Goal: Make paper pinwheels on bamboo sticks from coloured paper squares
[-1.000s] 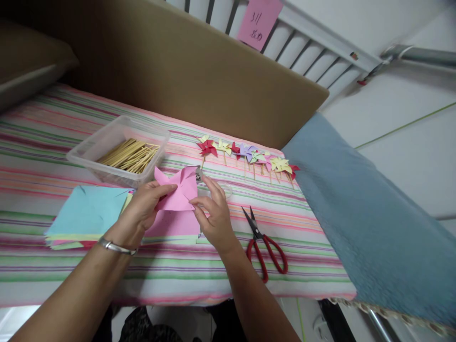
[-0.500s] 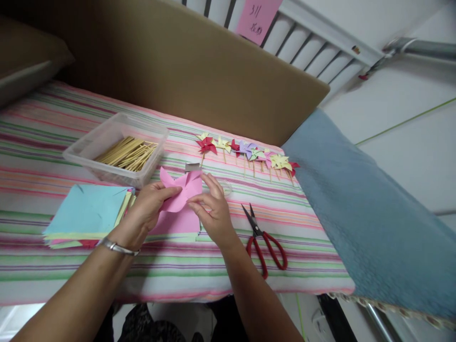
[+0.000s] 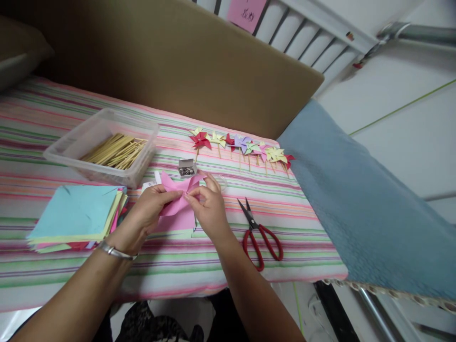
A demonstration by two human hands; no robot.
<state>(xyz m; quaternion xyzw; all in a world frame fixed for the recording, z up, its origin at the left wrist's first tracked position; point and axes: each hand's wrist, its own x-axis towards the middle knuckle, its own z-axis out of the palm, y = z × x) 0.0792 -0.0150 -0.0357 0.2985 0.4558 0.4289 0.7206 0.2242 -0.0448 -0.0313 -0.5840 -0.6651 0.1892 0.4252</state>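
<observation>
Between my hands is a pink paper pinwheel [image 3: 174,205], its points partly folded toward the middle. My left hand [image 3: 151,202] grips its left side, thumb on top near the centre. With thumb and forefinger my right hand [image 3: 208,202] pinches the paper at the centre; whether a pin is there I cannot tell. Beneath lies a flat pink paper sheet [image 3: 181,224]. Just beyond the hands stands a small open box of metal pins [image 3: 187,170]. Red-handled scissors [image 3: 254,228] lie partly open to the right of my right hand.
A clear plastic box [image 3: 142,164] of wooden sticks [image 3: 116,149] stands at the back left. In front of it is a stack of coloured paper [image 3: 74,213]. Finished pinwheels [image 3: 242,145] on sticks lie in a row along the cardboard panel [image 3: 178,61].
My right thumb and forefinger have moved from the paper's lower right edge to its centre, folding in a point. The view has shifted slightly, and the pin box shows more fully.
</observation>
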